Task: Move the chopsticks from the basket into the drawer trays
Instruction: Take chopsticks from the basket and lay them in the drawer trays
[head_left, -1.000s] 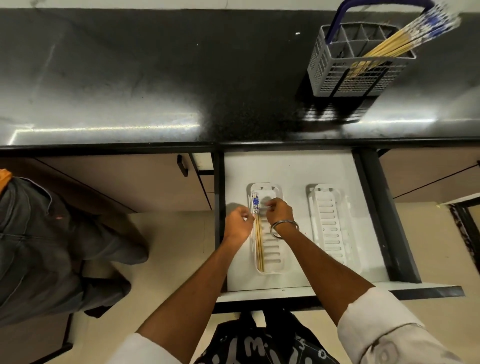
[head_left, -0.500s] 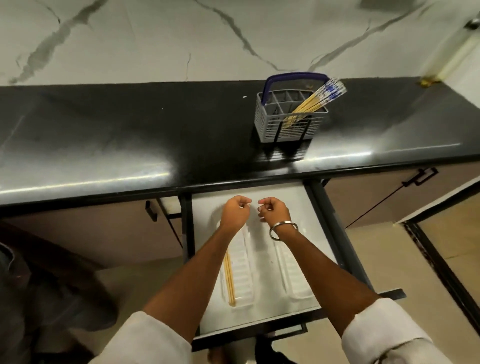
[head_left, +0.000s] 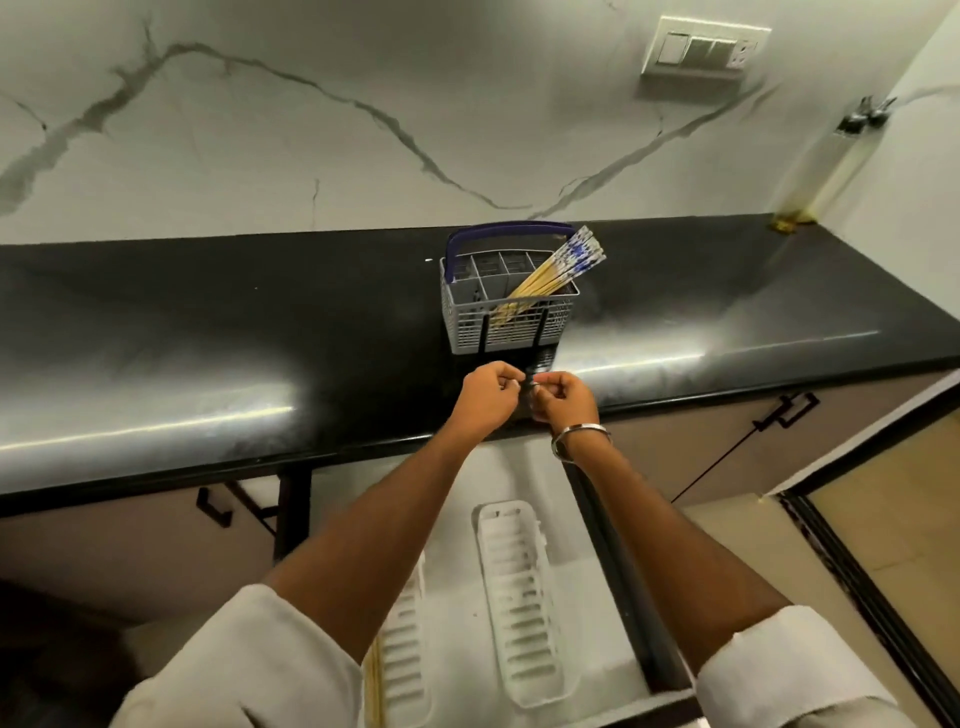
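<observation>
A grey cutlery basket (head_left: 506, 322) with a blue handle stands on the black counter (head_left: 208, 338). Several yellow chopsticks (head_left: 550, 273) with blue-and-white tops lean out of its right compartment. My left hand (head_left: 488, 397) and my right hand (head_left: 563, 400) hover side by side just in front of the basket, over the counter's front edge. Their fingers are curled and nearly touch, and I see nothing in them. Below, the open white drawer (head_left: 467, 488) holds two slotted white trays. The left tray (head_left: 410, 654) has a pair of chopsticks (head_left: 374, 686) along its left side, partly hidden by my left arm. The right tray (head_left: 519, 597) holds nothing.
A marble wall with a switch panel (head_left: 701, 49) rises behind the counter. Cabinet fronts with black handles (head_left: 787, 410) flank the drawer. The drawer's dark right rail (head_left: 613, 561) runs under my right forearm. Tan floor lies at the lower right.
Both hands have risen from the left tray in the drawer to the counter edge in front of the basket. The pair of chopsticks stays in the left tray. The camera has tilted up.
</observation>
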